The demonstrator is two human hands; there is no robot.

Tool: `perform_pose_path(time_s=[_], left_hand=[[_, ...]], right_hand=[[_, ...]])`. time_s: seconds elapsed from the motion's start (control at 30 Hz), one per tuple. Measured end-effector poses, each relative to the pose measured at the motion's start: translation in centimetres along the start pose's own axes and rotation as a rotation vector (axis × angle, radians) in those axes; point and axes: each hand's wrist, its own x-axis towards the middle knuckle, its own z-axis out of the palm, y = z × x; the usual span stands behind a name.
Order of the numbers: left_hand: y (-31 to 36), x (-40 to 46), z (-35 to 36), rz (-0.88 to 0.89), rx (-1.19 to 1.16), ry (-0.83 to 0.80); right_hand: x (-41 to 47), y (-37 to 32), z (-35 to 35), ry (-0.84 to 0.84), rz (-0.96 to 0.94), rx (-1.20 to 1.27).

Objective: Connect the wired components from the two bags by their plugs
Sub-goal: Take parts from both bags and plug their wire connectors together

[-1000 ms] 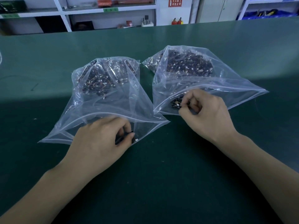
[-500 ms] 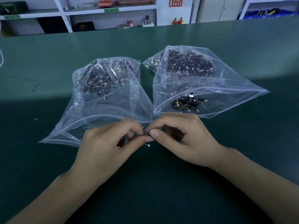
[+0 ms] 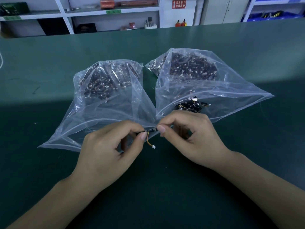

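A person's 2 bare hands meet low over a dark green table (image 3: 247, 55), just in front of 2 clear plastic bags. Between them they hold a thin black component (image 3: 149, 130), a narrow dark strip lying nearly level. The left hand (image 3: 112, 152) pinches its left end between thumb and curled forefinger; the right hand (image 3: 189, 138) pinches its right end the same way, with the other fingers curled in. A short orange and yellow wire (image 3: 148, 139) curves down from the strip near the left thumb and ends in a small white plug (image 3: 153, 146), which hangs free just above the table. The left bag (image 3: 105, 111) lies open toward the person, and a heap of dark wired parts with white plugs sits at its far end. The right bag (image 3: 231, 96), just beside it, holds a larger heap of similar parts at the back and a small cluster of black parts (image 3: 191, 105) with orange wires near its mouth, just beyond the right hand. White shelves (image 3: 113, 11) stand behind the table.
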Motion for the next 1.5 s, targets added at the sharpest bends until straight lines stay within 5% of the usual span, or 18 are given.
perform_pose_path(time_s=[1.33, 1.5], left_hand=[[-0.2, 0.1, -0.1, 0.087, 0.025, -0.073], [-0.3, 0.2, -0.6, 0.026, 0.159, -0.111]], right_hand=[[0.1, 0.3, -0.7, -0.119, 0.013, -0.081], [0.8, 1.4, -2.9, -0.007, 0.134, -0.223]])
